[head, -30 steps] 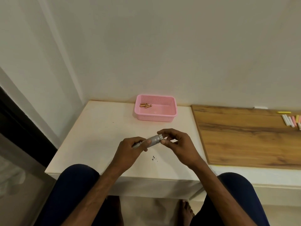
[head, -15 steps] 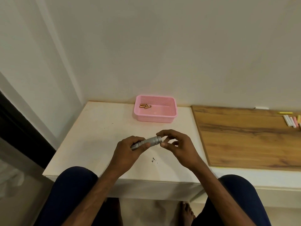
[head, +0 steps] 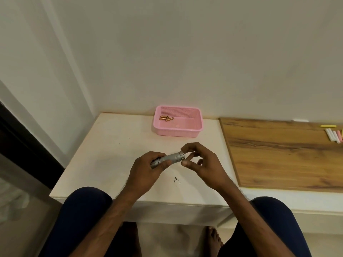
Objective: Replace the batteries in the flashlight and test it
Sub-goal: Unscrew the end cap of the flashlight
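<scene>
A small silver flashlight [head: 171, 157] lies almost level above the white table [head: 104, 156]. My left hand [head: 146, 173] wraps around its left half. My right hand [head: 202, 164] pinches the ribbed right end between thumb and forefinger. Three copper-coloured batteries [head: 166, 118] lie in the back left corner of a pink basket [head: 178, 131] at the far side of the table.
A wooden board [head: 278, 154] covers the surface to the right, with several chalk sticks [head: 333, 134] near its far right corner. Small dark specks [head: 176, 179] lie on the table below my hands. The wall stands close behind the basket. My knees sit under the table's front edge.
The flashlight and both hands have stayed in nearly the same place. My right fingers have shifted their hold around the flashlight's right end.
</scene>
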